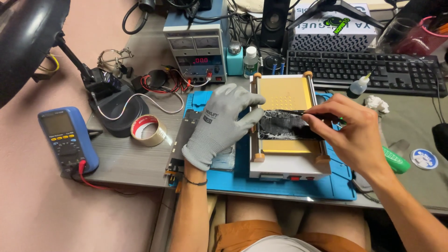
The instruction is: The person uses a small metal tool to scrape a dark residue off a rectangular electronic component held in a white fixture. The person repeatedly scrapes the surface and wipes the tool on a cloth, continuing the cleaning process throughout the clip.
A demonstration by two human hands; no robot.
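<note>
Blue multimeter's grey screen (57,123) far left, white printed box (332,29) behind keyboard (364,70)

hidden: your right hand (352,135) covers the right end of the dark panel (284,125), and the tool tip (298,112) is too thin to identify | your gloved left hand (219,123) hides part of the phone frame (182,140) | cut off: black lamp (25,37) at the left edge | too small: power supply (196,44) dials
</note>
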